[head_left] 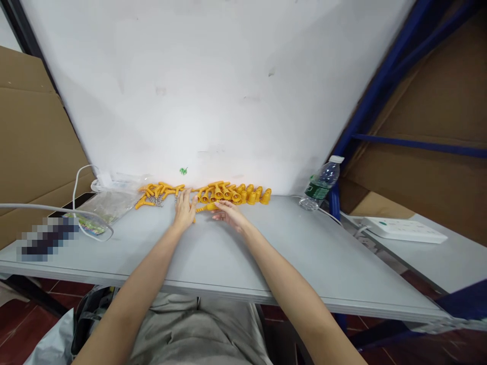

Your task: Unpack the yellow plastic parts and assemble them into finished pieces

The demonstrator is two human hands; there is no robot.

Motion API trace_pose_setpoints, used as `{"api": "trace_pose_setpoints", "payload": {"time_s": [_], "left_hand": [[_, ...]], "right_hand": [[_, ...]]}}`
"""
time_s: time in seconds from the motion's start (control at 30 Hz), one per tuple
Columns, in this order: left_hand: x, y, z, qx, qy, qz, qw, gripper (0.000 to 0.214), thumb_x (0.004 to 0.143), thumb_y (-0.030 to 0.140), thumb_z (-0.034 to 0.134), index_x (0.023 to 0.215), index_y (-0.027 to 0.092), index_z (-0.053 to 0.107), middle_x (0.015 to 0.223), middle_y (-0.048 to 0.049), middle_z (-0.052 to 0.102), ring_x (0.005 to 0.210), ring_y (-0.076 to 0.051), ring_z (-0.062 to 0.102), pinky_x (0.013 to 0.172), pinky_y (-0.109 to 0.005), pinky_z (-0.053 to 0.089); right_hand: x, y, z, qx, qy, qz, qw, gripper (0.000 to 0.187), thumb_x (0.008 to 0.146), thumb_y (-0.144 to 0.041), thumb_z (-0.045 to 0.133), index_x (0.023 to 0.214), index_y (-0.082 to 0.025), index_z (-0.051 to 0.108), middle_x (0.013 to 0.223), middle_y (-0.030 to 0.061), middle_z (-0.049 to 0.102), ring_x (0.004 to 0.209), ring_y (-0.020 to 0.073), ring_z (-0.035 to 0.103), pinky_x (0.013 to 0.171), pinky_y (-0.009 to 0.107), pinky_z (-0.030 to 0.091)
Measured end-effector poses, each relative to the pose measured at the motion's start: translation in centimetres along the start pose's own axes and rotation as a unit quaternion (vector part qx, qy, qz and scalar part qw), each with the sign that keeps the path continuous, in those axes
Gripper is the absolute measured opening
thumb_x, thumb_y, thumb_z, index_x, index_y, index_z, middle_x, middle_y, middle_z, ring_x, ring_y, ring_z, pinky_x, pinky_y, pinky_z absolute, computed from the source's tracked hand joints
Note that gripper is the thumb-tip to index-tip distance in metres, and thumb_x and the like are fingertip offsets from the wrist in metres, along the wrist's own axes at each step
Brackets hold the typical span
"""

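Observation:
A yellow plastic piece with a ribbed stem (206, 207) lies level between my two hands. My left hand (184, 211) has its thumb and fingers closed around the left end, and a bit of yellow pokes out below it. On the right end, the fingers of my right hand (230, 215) are closed, thumb on top. Just behind, several yellow funnel-shaped pieces (227, 195) lie with their round openings toward me. To their right stand several yellow cups (265, 196). Yellow branched handles (163, 189) with small metal chains are piled left of my left hand.
A clear bottle with a green label (319, 186) leans at the table's right rear. Plastic bags (110, 205) and a white cable (89, 235) lie at left. A white power strip (405, 229) rests on the surface to the right. A white panel (213, 101) rises behind the grey table (220, 261).

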State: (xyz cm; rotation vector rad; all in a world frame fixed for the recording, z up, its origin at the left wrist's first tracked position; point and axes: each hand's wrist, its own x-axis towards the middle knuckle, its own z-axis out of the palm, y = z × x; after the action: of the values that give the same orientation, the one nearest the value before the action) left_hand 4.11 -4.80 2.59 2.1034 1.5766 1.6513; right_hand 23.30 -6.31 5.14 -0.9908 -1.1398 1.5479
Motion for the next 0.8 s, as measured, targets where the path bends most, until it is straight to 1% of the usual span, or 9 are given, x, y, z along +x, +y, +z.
{"api": "trace_pose_setpoints", "payload": {"time_s": [0.07, 0.17, 0.27, 0.37, 0.43, 0.53, 0.63, 0.73, 0.8], "left_hand": [[0.2, -0.1, -0.1, -0.005, 0.038, -0.014, 0.999, 0.046, 0.099, 0.047, 0.030, 0.129, 0.019, 0.052, 0.134, -0.0158, 0.056, 0.129, -0.028, 0.049, 0.110, -0.048, 0.036], [0.4, -0.3, -0.1, -0.015, 0.079, -0.032, 0.996, 0.043, 0.099, 0.046, 0.030, 0.123, 0.020, 0.055, 0.128, -0.0148, 0.060, 0.123, -0.026, 0.053, 0.108, -0.047, 0.037], [0.2, -0.4, 0.1, -0.016, 0.073, -0.039, 0.996, 0.040, 0.099, 0.044, 0.030, 0.118, 0.020, 0.056, 0.123, -0.0152, 0.062, 0.119, -0.027, 0.055, 0.105, -0.048, 0.040], [-0.1, -0.4, 0.4, -0.017, 0.047, -0.032, 0.998, 0.038, 0.099, 0.042, 0.030, 0.116, 0.020, 0.057, 0.119, -0.0145, 0.064, 0.116, -0.027, 0.057, 0.102, -0.050, 0.042], [-0.1, -0.4, 0.5, -0.017, 0.043, -0.033, 0.998, 0.038, 0.099, 0.042, 0.030, 0.115, 0.020, 0.057, 0.119, -0.0141, 0.064, 0.115, -0.027, 0.057, 0.102, -0.050, 0.041], [-0.1, -0.6, 0.5, -0.018, 0.049, -0.032, 0.998, 0.038, 0.099, 0.043, 0.030, 0.113, 0.020, 0.057, 0.117, -0.0146, 0.064, 0.115, -0.027, 0.057, 0.102, -0.049, 0.042], [0.1, -0.8, 0.5, -0.023, 0.052, -0.021, 0.998, 0.037, 0.099, 0.042, 0.030, 0.112, 0.019, 0.058, 0.115, -0.0144, 0.065, 0.113, -0.026, 0.057, 0.101, -0.048, 0.043], [0.1, -0.8, 0.6, -0.029, 0.048, -0.008, 0.998, 0.036, 0.099, 0.040, 0.031, 0.112, 0.019, 0.057, 0.114, -0.0141, 0.065, 0.112, -0.025, 0.058, 0.101, -0.046, 0.043], [0.0, -0.8, 0.6, -0.035, 0.046, -0.001, 0.998, 0.035, 0.099, 0.040, 0.031, 0.112, 0.019, 0.056, 0.114, -0.0139, 0.065, 0.112, -0.024, 0.059, 0.101, -0.046, 0.044]], "right_hand": [[0.4, 0.3, 0.2, 0.008, 0.007, -0.015, 1.000, 0.035, 0.074, -0.035, 0.080, 0.093, -0.022, 0.053, 0.079, 0.0038, 0.073, 0.065, 0.0178, 0.070, 0.071, 0.034, 0.058], [1.5, 0.2, 0.2, 0.013, 0.045, -0.100, 0.994, 0.045, 0.071, -0.041, 0.080, 0.101, -0.025, 0.050, 0.087, 0.0033, 0.073, 0.075, 0.0211, 0.072, 0.080, 0.039, 0.058], [3.2, -0.2, -0.1, -0.094, 0.108, -0.217, 0.966, 0.047, 0.074, -0.043, 0.073, 0.110, -0.025, 0.050, 0.103, 0.0057, 0.071, 0.086, 0.0224, 0.071, 0.088, 0.042, 0.055], [5.0, -0.4, -0.2, -0.290, 0.148, -0.301, 0.896, 0.038, 0.082, -0.033, 0.060, 0.118, -0.023, 0.053, 0.119, 0.0091, 0.067, 0.101, 0.0244, 0.066, 0.095, 0.045, 0.050], [5.9, -0.4, 0.0, -0.412, 0.150, -0.321, 0.840, 0.037, 0.085, -0.021, 0.050, 0.122, -0.019, 0.054, 0.127, 0.0118, 0.064, 0.113, 0.0258, 0.060, 0.101, 0.045, 0.045], [6.6, -0.1, 0.9, -0.577, 0.124, -0.295, 0.751, 0.046, 0.086, -0.006, 0.037, 0.128, -0.016, 0.055, 0.137, 0.0139, 0.059, 0.125, 0.0258, 0.054, 0.112, 0.045, 0.032], [6.8, 0.2, 1.8, -0.692, 0.105, -0.240, 0.672, 0.052, 0.088, -0.002, 0.029, 0.131, -0.015, 0.055, 0.141, 0.0154, 0.056, 0.128, 0.0277, 0.052, 0.117, 0.050, 0.021], [7.1, 0.7, 2.6, -0.750, 0.104, -0.206, 0.619, 0.053, 0.090, -0.005, 0.030, 0.137, -0.016, 0.053, 0.139, 0.0176, 0.057, 0.132, 0.0313, 0.048, 0.117, 0.058, 0.014], [7.3, 1.1, 2.8, -0.768, 0.112, -0.197, 0.599, 0.054, 0.090, -0.008, 0.034, 0.142, -0.017, 0.049, 0.142, 0.0187, 0.054, 0.137, 0.0330, 0.043, 0.117, 0.062, 0.011]]}}
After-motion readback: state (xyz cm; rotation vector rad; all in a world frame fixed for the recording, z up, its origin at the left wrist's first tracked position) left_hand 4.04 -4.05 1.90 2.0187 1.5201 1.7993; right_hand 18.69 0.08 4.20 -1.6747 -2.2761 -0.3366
